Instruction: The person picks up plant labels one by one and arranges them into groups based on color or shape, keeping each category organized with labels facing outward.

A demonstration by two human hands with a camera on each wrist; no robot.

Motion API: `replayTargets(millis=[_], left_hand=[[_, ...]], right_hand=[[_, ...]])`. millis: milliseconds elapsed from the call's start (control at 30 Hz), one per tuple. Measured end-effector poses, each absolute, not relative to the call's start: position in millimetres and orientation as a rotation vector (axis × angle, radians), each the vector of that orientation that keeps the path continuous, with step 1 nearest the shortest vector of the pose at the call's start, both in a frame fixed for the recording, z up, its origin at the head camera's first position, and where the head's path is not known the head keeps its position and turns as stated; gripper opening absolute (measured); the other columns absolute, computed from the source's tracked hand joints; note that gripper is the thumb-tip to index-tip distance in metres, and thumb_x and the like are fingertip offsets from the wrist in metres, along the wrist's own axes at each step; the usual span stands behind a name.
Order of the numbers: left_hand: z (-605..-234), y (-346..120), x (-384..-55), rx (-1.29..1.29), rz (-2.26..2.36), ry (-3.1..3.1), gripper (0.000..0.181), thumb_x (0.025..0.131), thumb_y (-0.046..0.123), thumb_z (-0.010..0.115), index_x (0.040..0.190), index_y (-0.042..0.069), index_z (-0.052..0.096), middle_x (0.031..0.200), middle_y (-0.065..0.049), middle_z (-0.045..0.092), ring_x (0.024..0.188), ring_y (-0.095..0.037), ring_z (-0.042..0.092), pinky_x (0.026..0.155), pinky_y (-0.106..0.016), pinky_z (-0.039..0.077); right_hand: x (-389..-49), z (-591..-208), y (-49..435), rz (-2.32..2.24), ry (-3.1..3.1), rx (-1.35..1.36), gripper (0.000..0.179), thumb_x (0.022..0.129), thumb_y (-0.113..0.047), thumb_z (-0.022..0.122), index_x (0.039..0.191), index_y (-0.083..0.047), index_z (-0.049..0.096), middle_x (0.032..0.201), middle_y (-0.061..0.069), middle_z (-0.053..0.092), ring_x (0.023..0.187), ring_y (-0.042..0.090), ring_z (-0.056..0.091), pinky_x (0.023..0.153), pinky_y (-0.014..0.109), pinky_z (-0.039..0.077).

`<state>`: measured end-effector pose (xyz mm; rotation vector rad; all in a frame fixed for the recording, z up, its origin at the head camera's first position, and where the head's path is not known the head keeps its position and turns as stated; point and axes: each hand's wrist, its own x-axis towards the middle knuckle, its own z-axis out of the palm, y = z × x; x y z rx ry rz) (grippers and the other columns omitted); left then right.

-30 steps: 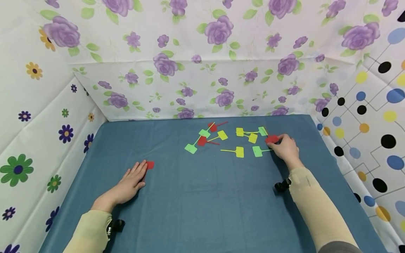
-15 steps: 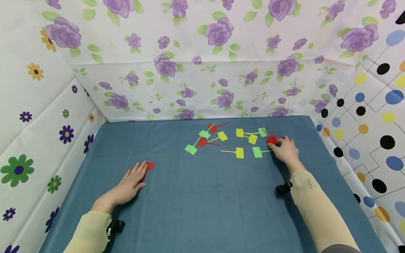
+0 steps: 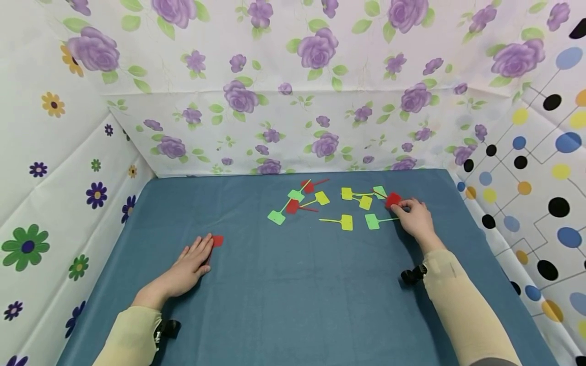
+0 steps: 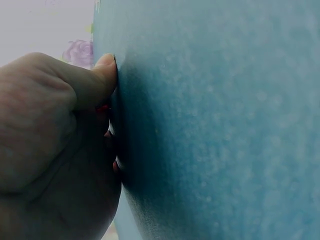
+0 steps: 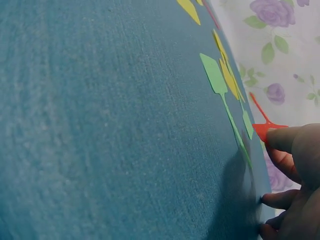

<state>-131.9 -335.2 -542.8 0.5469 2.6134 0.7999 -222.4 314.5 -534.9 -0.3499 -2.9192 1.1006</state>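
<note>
My right hand (image 3: 415, 219) pinches a red T-shaped plant label (image 3: 392, 200) by its flat head, between thumb and fingers. In the right wrist view the stem of this red label (image 5: 263, 131) points up and away from the fingertips. Below it on the cloth lies a green label (image 3: 373, 221), its stem running toward my hand; another green label (image 3: 379, 191) is just behind. My left hand (image 3: 186, 269) rests palm down with straight fingers, partly covering another red label (image 3: 217, 240). In the left wrist view, my left hand (image 4: 55, 140) hides nearly all of that label.
Yellow labels (image 3: 346, 222) lie beside the green ones. Further left is a loose cluster of red, green (image 3: 276, 216) and yellow labels, some overlapping. Blue cloth (image 3: 293, 295) covers the table, and patterned sheets (image 3: 284, 127) stand along the back and both sides.
The red label in my right hand has turned, so its stem now shows pointing up and left. My right hand has shifted slightly right; my left hand stays put.
</note>
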Motion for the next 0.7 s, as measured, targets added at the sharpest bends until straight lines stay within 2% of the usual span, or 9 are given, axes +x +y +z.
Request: replayTargets(millis=[100,200,333,567,700], left_hand=[[-542.6,-335.5,-131.9,0.547,0.805,2.612,0.075,0.113,0.024,0.055,0.171,0.001,0.014,0.179,-0.015,0.0,0.163,-0.041,-0.008,0.13,-0.06,-0.007],[-542.5,-335.7,-132.0,0.544,0.81,2.612,0.074,0.113,0.023,0.055,0.171,0.001,0.014,0.179,-0.014,0.0,0.163,-0.041,-0.008,0.13,-0.06,-0.007],[-542.8,-336.1,-131.1,0.542,0.816,2.61,0.074,0.113,0.023,0.056,0.171,0.001,0.014,0.179,-0.015,0.0,0.163,-0.041,-0.008,0.13,-0.06,-0.007],[-542.5,-336.0,-130.1,0.55,0.811,2.613,0.074,0.114,0.024,0.054,0.171,0.001,0.014,0.179,-0.015,0.001,0.163,-0.041,-0.008,0.13,-0.058,-0.009],[-542.9,-335.8,-130.2,0.551,0.805,2.615,0.073,0.114,0.023,0.054,0.171,0.001,0.013,0.179,-0.015,0.0,0.164,-0.04,-0.008,0.13,-0.058,-0.009]], right_hand=[[-220.5,-535.1,314.2,1.136,-2.882,-0.374,0.051,0.111,-0.043,0.057,0.13,0.004,0.064,0.157,0.033,0.047,0.157,0.06,0.007,0.125,0.072,0.017],[-219.0,-533.9,312.8,1.173,-2.858,-0.395,0.053,0.112,-0.044,0.054,0.134,0.003,0.063,0.154,0.033,0.05,0.158,0.058,0.004,0.127,0.071,0.013],[-218.5,-532.2,311.3,1.207,-2.836,-0.395,0.055,0.113,-0.046,0.052,0.135,0.003,0.063,0.152,0.033,0.051,0.159,0.056,0.003,0.127,0.069,0.013],[-217.9,-527.7,309.7,1.253,-2.772,-0.423,0.058,0.112,-0.052,0.051,0.129,0.002,0.065,0.152,0.031,0.054,0.161,0.051,0.008,0.128,0.067,0.016],[-218.0,-525.7,309.1,1.249,-2.745,-0.411,0.064,0.111,-0.055,0.049,0.13,0.003,0.066,0.16,0.029,0.047,0.16,0.05,0.013,0.127,0.068,0.019]])
